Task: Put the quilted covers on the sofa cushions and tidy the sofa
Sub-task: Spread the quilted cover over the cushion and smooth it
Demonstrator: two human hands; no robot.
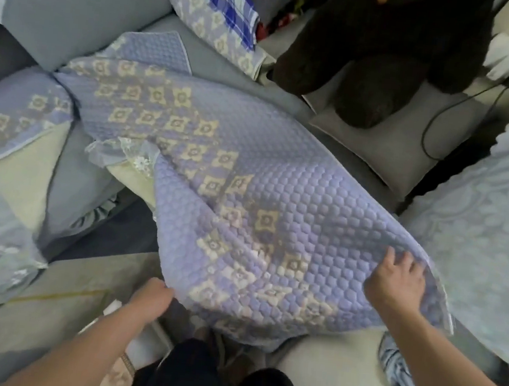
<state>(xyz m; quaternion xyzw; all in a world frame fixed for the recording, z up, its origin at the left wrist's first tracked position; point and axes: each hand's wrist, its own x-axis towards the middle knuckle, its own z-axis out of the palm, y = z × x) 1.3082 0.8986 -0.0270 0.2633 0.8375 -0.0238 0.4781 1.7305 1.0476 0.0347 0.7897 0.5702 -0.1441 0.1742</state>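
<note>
- While draped across the grey sofa seat (235,73), hung slack from both hands: a lilac quilted cover (245,210), near edge lifted off the seat, far end lying rumpled by the back cushion (78,4).
- Judged soft, floppy and fairly light; padded enough to hold broad folds, unlikely to slip; best taken at the hem corners, not mid-panel.
- Left hand (152,300): closed on the near hem, fingertips hidden under the fabric, cover rising up and away from the knuckles.
- Right hand (394,288): fingers (393,256) spread on top, near the right border; thumb out of sight, so clamped or merely pressing could not be told.
- Lace trim (124,152) turned up well beyond the left fingers.
</note>
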